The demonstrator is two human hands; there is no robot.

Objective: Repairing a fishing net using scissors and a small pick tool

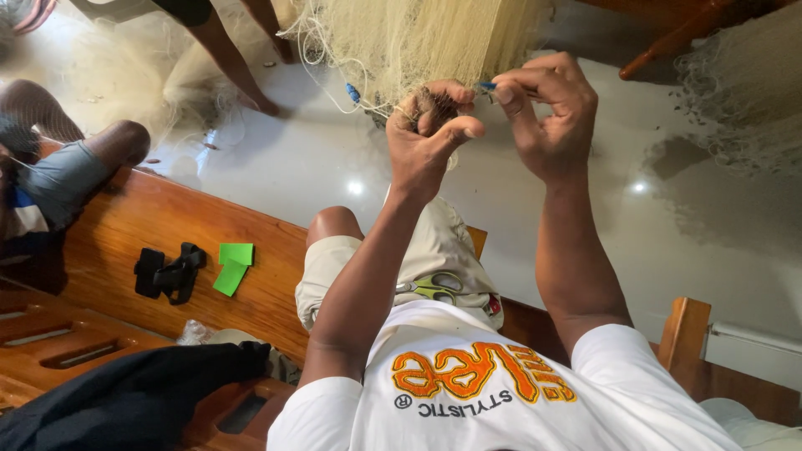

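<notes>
Scissors (436, 288) lie on my lap, below the net (434, 38). Up against the net, my left hand (426, 138) pinches a soft, light bunch of mesh; my right hand (547, 113) nips a blue needle (488, 85). Thin twine probably snags easily.

Fishing net (426, 38) pale cream-yellow, fine mesh; small blue bits at its lower edge and a blue needle tip (487, 85) at the right hand (547, 113). Left hand (426, 134) pinches a brownish knot of mesh. T-shirt (493, 401) white with orange lettering outlined black. Shorts (434, 246) beige. Scissors (434, 288) on the lap, light green handles, grey blades. Bench (125, 225) glossy reddish-brown wood. Folded paper (234, 266) bright green. Strap clip (167, 274) black. Cloth (125, 401) dark navy. Floor (668, 217) shiny off-white.
</notes>
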